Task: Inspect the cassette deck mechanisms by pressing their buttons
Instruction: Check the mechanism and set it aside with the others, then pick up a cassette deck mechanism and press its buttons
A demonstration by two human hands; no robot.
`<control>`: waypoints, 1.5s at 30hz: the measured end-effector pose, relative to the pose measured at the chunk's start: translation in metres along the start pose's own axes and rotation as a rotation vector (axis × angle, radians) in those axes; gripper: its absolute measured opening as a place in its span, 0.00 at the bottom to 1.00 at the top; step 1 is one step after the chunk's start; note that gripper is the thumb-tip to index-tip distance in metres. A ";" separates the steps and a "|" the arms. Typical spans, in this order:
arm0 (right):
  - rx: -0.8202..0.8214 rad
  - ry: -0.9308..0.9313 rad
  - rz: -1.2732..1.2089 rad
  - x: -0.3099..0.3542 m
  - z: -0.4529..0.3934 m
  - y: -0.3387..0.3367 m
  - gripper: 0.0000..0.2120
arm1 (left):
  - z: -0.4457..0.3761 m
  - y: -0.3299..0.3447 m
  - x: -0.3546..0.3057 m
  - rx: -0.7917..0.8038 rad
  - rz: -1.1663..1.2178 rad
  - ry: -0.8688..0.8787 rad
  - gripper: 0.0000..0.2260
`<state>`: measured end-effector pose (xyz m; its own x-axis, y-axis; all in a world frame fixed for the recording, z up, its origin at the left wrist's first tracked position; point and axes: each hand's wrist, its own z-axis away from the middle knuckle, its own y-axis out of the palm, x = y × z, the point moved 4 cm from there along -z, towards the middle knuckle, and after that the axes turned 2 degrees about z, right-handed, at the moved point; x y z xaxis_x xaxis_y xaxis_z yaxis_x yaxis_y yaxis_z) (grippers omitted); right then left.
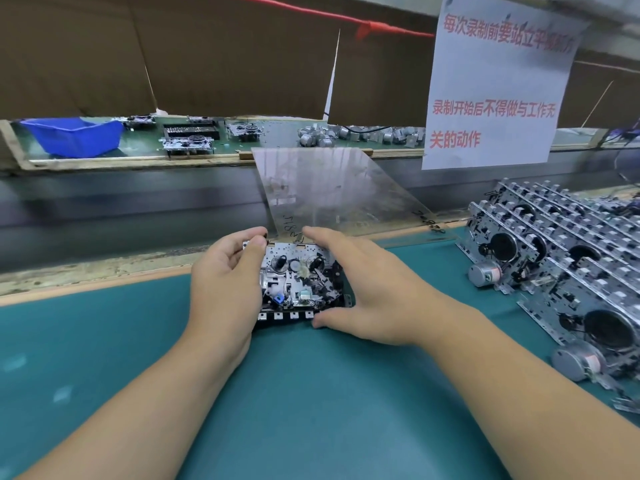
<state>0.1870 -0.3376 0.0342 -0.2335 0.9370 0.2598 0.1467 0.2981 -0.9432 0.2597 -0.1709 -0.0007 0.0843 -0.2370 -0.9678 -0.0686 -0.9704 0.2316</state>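
**Holding one deck at the counter's middle**

Item: deck (298,282), a metal cassette mechanism, lying flat on the green counter (104,341), face up, its row of white buttons (285,315) along the near edge.

Left hand (225,282): grips the deck's left end; fingers curled over the far left corner, thumb laid along the top near that corner.

Right hand (363,285): spans the deck's right end; fingers held together and nearly straight, reaching over the far edge; thumb (329,322) against the near edge, just beside the rightmost button. Whether the thumb presses a button cannot be told.

Adjacent: clear sheet (329,188), tilted, rising from just behind the deck toward the far ledge.

Right of counter: stack (554,258) of further decks in rows, motors (485,273) showing at the near ends, well apart from the held deck.

Far shelf: blue bin (72,136) at left; loose parts beside it.

Overhead right: paper notice (495,98) with red print.
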 end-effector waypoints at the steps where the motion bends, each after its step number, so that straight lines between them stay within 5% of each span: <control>1: 0.013 -0.004 -0.015 -0.001 0.001 0.000 0.52 | 0.000 0.000 0.000 -0.004 -0.010 0.002 0.08; 19: 0.079 0.077 -0.118 -0.007 0.004 -0.006 0.49 | 0.003 0.000 -0.004 -0.020 -0.014 -0.042 0.08; 25: 0.082 0.074 -0.231 -0.013 0.008 -0.013 0.25 | 0.007 0.002 -0.008 -0.023 -0.056 -0.020 0.07; 29: 0.056 0.066 -0.258 -0.012 0.009 -0.014 0.30 | 0.011 0.006 -0.013 -0.001 -0.034 -0.033 0.10; 33: 0.057 0.079 -0.271 -0.014 0.009 -0.013 0.21 | 0.012 0.006 -0.014 -0.007 -0.014 -0.045 0.10; 37: 0.070 0.066 -0.274 -0.012 0.009 -0.013 0.28 | 0.011 0.006 -0.012 -0.005 0.000 -0.062 0.10; 41: 0.068 0.080 -0.281 -0.015 0.009 -0.012 0.20 | 0.010 0.006 -0.012 0.010 -0.018 -0.072 0.11; 45: 0.060 0.060 -0.260 -0.011 0.008 -0.013 0.27 | 0.015 0.008 -0.017 0.045 -0.036 -0.059 0.11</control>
<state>0.1798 -0.3535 0.0417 -0.1987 0.8399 0.5051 0.0319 0.5206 -0.8532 0.2423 -0.1743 0.0163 0.0287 -0.1977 -0.9798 -0.1114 -0.9748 0.1934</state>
